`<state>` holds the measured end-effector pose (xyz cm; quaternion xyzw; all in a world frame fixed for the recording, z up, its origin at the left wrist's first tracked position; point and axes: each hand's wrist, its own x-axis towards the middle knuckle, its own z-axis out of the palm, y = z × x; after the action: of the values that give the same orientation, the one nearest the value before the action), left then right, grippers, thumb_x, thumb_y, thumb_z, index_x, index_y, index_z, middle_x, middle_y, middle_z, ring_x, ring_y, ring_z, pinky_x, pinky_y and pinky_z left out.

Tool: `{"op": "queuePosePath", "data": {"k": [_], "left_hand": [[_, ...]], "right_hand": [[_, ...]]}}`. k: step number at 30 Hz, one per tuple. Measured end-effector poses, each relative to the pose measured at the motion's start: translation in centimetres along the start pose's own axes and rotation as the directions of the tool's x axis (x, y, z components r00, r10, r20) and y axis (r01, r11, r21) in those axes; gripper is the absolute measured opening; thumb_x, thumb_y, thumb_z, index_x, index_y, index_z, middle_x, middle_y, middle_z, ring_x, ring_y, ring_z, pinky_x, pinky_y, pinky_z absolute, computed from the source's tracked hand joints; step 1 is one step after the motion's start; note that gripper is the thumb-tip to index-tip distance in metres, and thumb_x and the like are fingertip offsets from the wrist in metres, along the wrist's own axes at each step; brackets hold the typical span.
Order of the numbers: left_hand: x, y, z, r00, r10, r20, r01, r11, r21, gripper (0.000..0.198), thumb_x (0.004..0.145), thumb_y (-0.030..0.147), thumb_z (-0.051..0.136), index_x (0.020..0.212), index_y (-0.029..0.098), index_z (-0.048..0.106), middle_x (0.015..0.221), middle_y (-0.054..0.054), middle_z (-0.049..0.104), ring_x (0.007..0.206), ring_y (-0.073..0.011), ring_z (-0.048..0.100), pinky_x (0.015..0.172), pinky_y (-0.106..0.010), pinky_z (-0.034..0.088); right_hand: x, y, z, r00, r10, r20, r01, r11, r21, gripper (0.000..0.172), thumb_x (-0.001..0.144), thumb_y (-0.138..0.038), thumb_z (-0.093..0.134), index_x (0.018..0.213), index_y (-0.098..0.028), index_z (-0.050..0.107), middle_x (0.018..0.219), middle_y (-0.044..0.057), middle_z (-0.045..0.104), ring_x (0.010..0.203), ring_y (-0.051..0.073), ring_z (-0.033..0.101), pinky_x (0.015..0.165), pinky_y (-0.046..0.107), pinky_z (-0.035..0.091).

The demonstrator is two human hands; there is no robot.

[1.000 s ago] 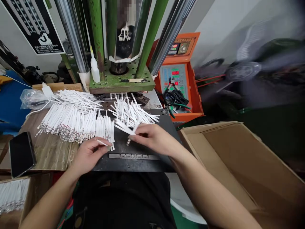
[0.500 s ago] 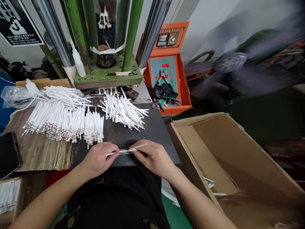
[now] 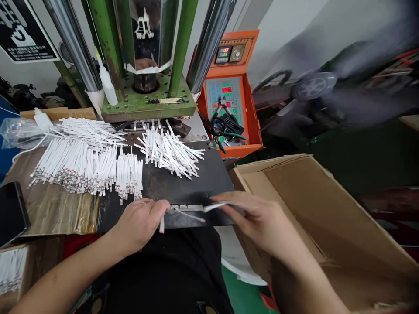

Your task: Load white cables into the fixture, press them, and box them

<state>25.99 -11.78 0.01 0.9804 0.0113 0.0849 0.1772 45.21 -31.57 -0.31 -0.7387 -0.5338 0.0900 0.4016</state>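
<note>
Head view. The right hand (image 3: 262, 222), joined to the left over one strip in the earlier frame, has moved right, past the edge of the black metal plate (image 3: 176, 183); its fingers are curled and pinch a white strip (image 3: 222, 206) above a slotted metal bar (image 3: 186, 207). The left hand (image 3: 140, 224) rests half-closed on the plate's near edge, a short white piece (image 3: 161, 224) showing below it; whether it grips this cannot be told. Behind the bar on the plate lies a loose pile of white strips (image 3: 168, 152); right of the plate stands a cardboard box (image 3: 288, 183).
</note>
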Motion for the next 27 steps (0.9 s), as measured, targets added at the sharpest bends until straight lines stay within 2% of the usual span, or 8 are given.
{"op": "queuePosePath", "data": {"k": [2, 5, 10, 14, 17, 20, 24, 27], "left_hand": [[0.2, -0.5, -0.6, 0.996, -0.026, 0.085, 0.029, 0.999, -0.031, 0.024, 0.093, 0.009, 0.039, 0.107, 0.019, 0.055, 0.083, -0.004, 0.068, 0.078, -0.0185, 0.066, 0.078, -0.029, 0.050], [1.1, -1.4, -2.1, 0.984, -0.070, 0.166, 0.092, 0.987, -0.129, 0.033, 0.090, 0.008, 0.043, 0.119, 0.021, 0.053, 0.106, -0.006, 0.069, 0.094, -0.0203, 0.066, 0.080, -0.029, 0.052], [3.1, -1.5, -2.3, 0.988, -0.124, -0.095, 0.092, 0.954, -0.284, 0.040, 0.088, 0.013, 0.055, 0.128, 0.019, 0.051, 0.116, -0.007, 0.066, 0.101, -0.0185, 0.066, 0.091, -0.031, 0.052], [2.2, -1.5, -1.5, 0.981, -0.088, -0.175, 0.030, 0.950, -0.311, 0.029, 0.091, 0.011, 0.049, 0.116, 0.018, 0.062, 0.109, -0.008, 0.069, 0.099, -0.0179, 0.066, 0.087, -0.030, 0.053], [0.1, -2.0, -1.2, 0.968, -0.204, -0.147, 0.133, 0.911, -0.389, 0.015, 0.090, 0.016, 0.055, 0.094, 0.019, 0.069, 0.094, -0.005, 0.072, 0.086, -0.0162, 0.068, 0.080, -0.027, 0.054], [-1.7, -2.4, -0.5, 0.941, -0.296, -0.163, 0.191, 0.864, -0.466, 0.010, 0.087, 0.017, 0.061, 0.080, 0.018, 0.068, 0.084, -0.002, 0.073, 0.078, -0.0147, 0.070, 0.074, -0.022, 0.055], [-2.4, -2.5, 0.0, 0.961, -0.168, -0.220, 0.058, 0.899, -0.433, 0.011, 0.090, 0.012, 0.057, 0.088, 0.018, 0.066, 0.090, -0.004, 0.073, 0.087, -0.0141, 0.070, 0.083, -0.021, 0.053], [-2.0, -2.2, -0.6, 0.989, -0.044, -0.138, -0.009, 0.933, -0.359, 0.012, 0.092, 0.011, 0.052, 0.093, 0.018, 0.062, 0.093, -0.005, 0.071, 0.090, -0.0145, 0.068, 0.082, -0.022, 0.053]], "right_hand": [[0.5, 0.0, -0.4, 0.989, 0.112, -0.099, -0.103, 0.991, 0.090, 0.016, 0.092, -0.031, 0.058, 0.092, -0.024, 0.073, 0.092, 0.005, 0.074, 0.082, 0.023, 0.071, 0.076, 0.035, 0.058], [2.3, -0.9, 1.5, 0.990, 0.085, -0.117, -0.052, 0.964, 0.260, 0.017, 0.092, -0.034, 0.061, 0.089, -0.024, 0.074, 0.089, 0.005, 0.074, 0.082, 0.022, 0.070, 0.076, 0.035, 0.058], [5.3, -3.1, 5.6, 0.982, -0.129, -0.135, 0.167, 0.932, 0.321, 0.017, 0.094, -0.022, 0.056, 0.092, -0.022, 0.073, 0.090, 0.005, 0.074, 0.085, 0.018, 0.069, 0.077, 0.030, 0.057], [4.4, -2.8, 5.5, 0.984, -0.125, -0.129, 0.153, 0.959, 0.237, 0.017, 0.093, -0.016, 0.055, 0.094, -0.021, 0.072, 0.091, 0.005, 0.074, 0.082, 0.018, 0.070, 0.076, 0.029, 0.057], [2.4, -1.3, 4.7, 0.992, -0.032, -0.122, 0.060, 0.971, 0.230, 0.014, 0.091, -0.015, 0.060, 0.093, -0.022, 0.072, 0.090, 0.004, 0.075, 0.081, 0.018, 0.071, 0.075, 0.029, 0.058], [0.8, -0.2, 4.9, 0.987, -0.057, -0.152, 0.094, 0.965, 0.243, 0.016, 0.091, -0.013, 0.059, 0.096, -0.022, 0.071, 0.090, 0.005, 0.074, 0.083, 0.019, 0.071, 0.076, 0.031, 0.059], [0.1, 0.1, 5.7, 0.957, -0.237, -0.168, 0.263, 0.951, 0.160, 0.021, 0.094, -0.011, 0.052, 0.105, -0.020, 0.068, 0.091, 0.008, 0.073, 0.089, 0.021, 0.070, 0.080, 0.036, 0.059], [0.1, 0.0, 6.0, 0.927, -0.344, -0.153, 0.360, 0.928, 0.095, 0.024, 0.093, -0.008, 0.050, 0.109, -0.019, 0.065, 0.090, 0.008, 0.072, 0.089, 0.022, 0.069, 0.080, 0.038, 0.058]]}}
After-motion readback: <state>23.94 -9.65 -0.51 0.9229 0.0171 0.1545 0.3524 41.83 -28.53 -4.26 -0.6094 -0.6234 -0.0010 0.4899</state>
